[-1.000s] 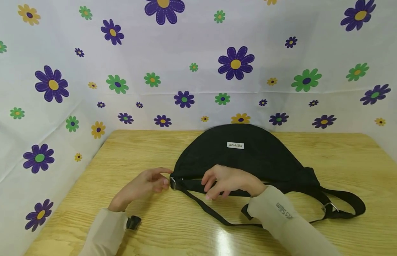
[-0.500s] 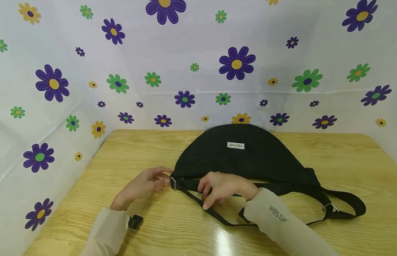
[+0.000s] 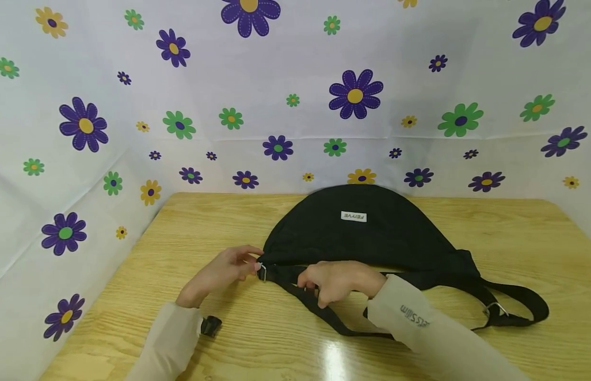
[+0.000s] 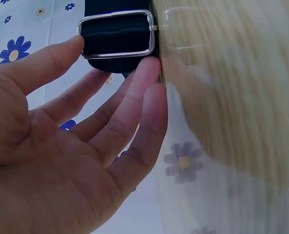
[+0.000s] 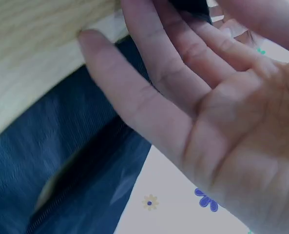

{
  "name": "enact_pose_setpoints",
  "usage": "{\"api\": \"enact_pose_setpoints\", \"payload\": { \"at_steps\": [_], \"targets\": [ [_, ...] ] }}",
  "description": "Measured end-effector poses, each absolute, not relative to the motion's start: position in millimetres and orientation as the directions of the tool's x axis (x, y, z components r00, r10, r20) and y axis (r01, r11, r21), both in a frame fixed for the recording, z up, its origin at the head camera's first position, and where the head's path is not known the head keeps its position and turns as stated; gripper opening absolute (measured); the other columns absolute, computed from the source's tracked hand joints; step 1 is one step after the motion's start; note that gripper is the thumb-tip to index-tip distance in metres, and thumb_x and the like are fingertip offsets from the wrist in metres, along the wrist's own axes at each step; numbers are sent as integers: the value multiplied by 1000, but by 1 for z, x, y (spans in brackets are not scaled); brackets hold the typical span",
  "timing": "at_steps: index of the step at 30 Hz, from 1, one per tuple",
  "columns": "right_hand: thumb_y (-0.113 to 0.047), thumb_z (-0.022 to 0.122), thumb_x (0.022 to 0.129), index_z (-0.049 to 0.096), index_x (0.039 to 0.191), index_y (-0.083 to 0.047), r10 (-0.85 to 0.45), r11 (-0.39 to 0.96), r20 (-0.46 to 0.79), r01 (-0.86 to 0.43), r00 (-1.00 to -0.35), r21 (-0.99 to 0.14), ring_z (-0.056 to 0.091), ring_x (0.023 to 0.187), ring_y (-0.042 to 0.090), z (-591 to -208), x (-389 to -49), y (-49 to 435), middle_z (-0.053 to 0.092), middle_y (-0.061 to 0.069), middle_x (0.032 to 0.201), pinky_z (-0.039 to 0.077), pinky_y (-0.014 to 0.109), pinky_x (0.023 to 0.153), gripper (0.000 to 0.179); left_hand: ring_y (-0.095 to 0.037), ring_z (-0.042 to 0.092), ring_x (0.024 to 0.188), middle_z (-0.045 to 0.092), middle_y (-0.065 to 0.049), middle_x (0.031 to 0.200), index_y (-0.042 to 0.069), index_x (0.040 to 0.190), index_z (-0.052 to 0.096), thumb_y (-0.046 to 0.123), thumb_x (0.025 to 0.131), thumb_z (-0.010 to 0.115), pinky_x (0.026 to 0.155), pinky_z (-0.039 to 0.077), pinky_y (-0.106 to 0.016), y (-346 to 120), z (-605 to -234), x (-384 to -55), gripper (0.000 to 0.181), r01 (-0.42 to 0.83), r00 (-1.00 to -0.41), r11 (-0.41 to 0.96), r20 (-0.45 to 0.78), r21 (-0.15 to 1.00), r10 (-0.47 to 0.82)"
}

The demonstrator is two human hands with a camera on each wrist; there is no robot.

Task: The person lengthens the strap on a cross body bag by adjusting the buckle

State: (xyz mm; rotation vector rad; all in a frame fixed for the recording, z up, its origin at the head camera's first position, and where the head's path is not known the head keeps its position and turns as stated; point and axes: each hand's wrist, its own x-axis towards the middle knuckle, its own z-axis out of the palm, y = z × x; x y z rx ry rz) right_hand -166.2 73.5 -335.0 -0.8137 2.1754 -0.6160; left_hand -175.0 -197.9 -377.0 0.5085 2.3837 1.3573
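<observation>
A black half-moon sling bag [image 3: 381, 238] lies on the table, its white label [image 3: 354, 216] upside down. At the bag's left corner, my left hand [image 3: 224, 275] pinches the strap by its metal slider buckle [image 4: 117, 33], thumb on one edge and fingertips at the other. My right hand [image 3: 338, 280] holds the narrow strap [image 3: 330, 320] between thumb and curled fingers, a little right of the buckle. In the right wrist view the strap [image 5: 193, 6] shows between thumb and fingers, and the bag's zipper [image 5: 76, 163] gapes slightly.
On the right the wide strap loops out past a metal ring [image 3: 495, 308]. The wooden table [image 3: 219, 217] ends at a white cloth [image 3: 276, 63] printed with flowers. A black wrist strap piece [image 3: 211, 326] sticks out beside the left sleeve.
My right hand has come down from above the strap and taken hold of it; the strap there is now turned and wider in view. The left hand stays at the buckle.
</observation>
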Motion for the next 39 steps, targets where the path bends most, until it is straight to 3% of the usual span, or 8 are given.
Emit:
{"api": "enact_pose_setpoints", "payload": {
  "at_steps": [4,11,17,20,23,26,30,39],
  "targets": [
    [25,54,85,58,136,3,-709,693,-422,-452,-565,-561,56,112,21,-334,-163,77,60,11,119,47,33,94,55,-23,63,85,65,-17,112,-11,138,52,10,104,57,75,54,-35,-197,-377,-176,40,124,-872,466,-127,876,472],
    [23,56,88,63,130,5,-633,747,-318,-451,-706,-488,51,72,18,-341,-158,78,53,3,74,49,35,82,46,-25,66,83,65,-18,104,-13,136,51,10,105,56,72,57,-36,-192,-380,-177,39,143,-872,443,-98,885,479],
    [20,62,87,67,124,6,-576,785,-241,-448,-781,-428,63,109,36,-343,-158,79,65,21,117,53,46,91,40,-21,62,76,64,-10,90,-9,135,55,13,107,53,67,54,-32,-187,-379,-176,36,169,-884,472,-78,865,460],
    [18,64,88,69,96,1,-556,806,-195,-468,-808,-363,60,80,25,-343,-160,81,64,12,98,49,36,70,20,-22,63,77,64,-10,92,-9,135,55,14,107,53,70,55,-35,-185,-378,-177,36,168,-885,475,-80,864,458],
    [17,65,88,48,72,-10,-542,819,-157,-477,-825,-318,34,63,16,-344,-162,82,44,3,77,29,34,60,36,-24,66,80,65,-11,95,-10,136,54,14,107,52,73,57,-38,-183,-379,-177,37,168,-883,472,-81,865,462],
    [17,66,88,56,74,-7,-529,825,-147,-466,-836,-320,47,63,17,-346,-164,82,55,4,80,39,31,59,29,-24,67,78,65,-14,97,-10,136,54,13,107,53,72,58,-38,-182,-380,-177,37,171,-886,470,-73,866,458],
    [15,66,89,70,115,3,-499,841,-180,-425,-848,-334,67,99,36,-347,-165,80,68,20,114,56,44,82,28,-24,66,72,63,-21,112,-7,138,53,10,106,53,66,57,-33,-180,-382,-176,36,177,-901,459,-44,871,431],
    [6,67,92,70,113,2,-509,749,-101,-382,-855,-541,65,90,29,-361,-174,70,69,13,102,53,41,80,21,-30,65,60,64,-22,114,-2,126,66,1,103,57,47,43,-25,-173,-383,-178,25,228,-923,395,68,890,379]
  ]
}}
